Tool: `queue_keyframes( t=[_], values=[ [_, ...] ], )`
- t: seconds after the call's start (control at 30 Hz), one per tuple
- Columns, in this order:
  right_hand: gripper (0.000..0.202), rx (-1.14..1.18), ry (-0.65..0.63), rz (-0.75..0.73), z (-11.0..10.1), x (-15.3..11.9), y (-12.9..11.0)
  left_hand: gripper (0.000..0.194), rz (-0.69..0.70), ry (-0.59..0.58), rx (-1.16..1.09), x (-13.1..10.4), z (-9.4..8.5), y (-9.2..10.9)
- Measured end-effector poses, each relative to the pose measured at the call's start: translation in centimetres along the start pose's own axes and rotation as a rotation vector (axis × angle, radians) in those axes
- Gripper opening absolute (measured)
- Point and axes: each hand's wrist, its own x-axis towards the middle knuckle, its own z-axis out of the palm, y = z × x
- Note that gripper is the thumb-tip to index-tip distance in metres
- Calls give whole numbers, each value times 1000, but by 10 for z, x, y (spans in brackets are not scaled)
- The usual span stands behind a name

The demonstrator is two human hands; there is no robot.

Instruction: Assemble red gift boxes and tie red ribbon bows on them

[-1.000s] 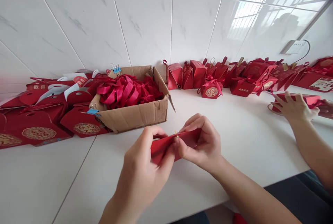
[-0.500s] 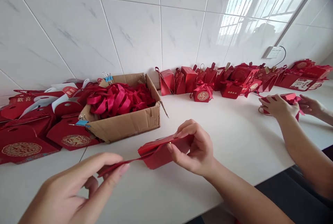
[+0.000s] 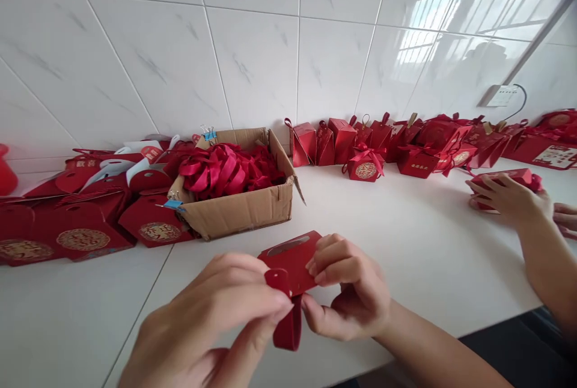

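Observation:
My right hand [image 3: 349, 286] holds a red gift box [image 3: 293, 262] low over the white table, fingers on top and thumb beneath the near edge. A dark oval opening shows in the box's upper face. A red strap [image 3: 287, 337] is bent into a loop at the box's near edge. My left hand [image 3: 211, 322] pinches this strap between thumb and forefinger. The strap's rounded end, with a small hole in it, lies against the box between my two hands. The palm side of my left hand is hidden.
A cardboard box [image 3: 246, 211] of red ribbons stands behind my hands. Red gift boxes [image 3: 83, 238] are piled at left; finished-looking boxes with loops [image 3: 342, 139] line the wall. At right, a co-worker's hand [image 3: 509, 199] rests on a red box [image 3: 487, 187].
My left hand has moved right with the strap, which was stretched out and is now looped against the box. The box has turned, showing its upper face. The view has shifted left.

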Motion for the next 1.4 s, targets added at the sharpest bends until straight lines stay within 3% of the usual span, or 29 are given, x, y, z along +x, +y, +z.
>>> queue_keyframes(
  t=[0.1,0.37,0.7,1.03,1.4],
  values=[
    [24,-2,-14,-5,-1,-1,0,26,103,-38,27,7,7,6],
    [21,-15,16,-21,0,-2,1,35,19,-92,-64,11,8,1],
    [24,-23,-5,-30,-3,0,4,28,-39,-175,63,15,6,-5],
    [26,-21,-17,-18,-1,4,4,15,-162,-189,18,15,8,-3],
    [26,22,-29,-16,0,0,4,9,-145,-258,-84,17,9,2]
  ],
)
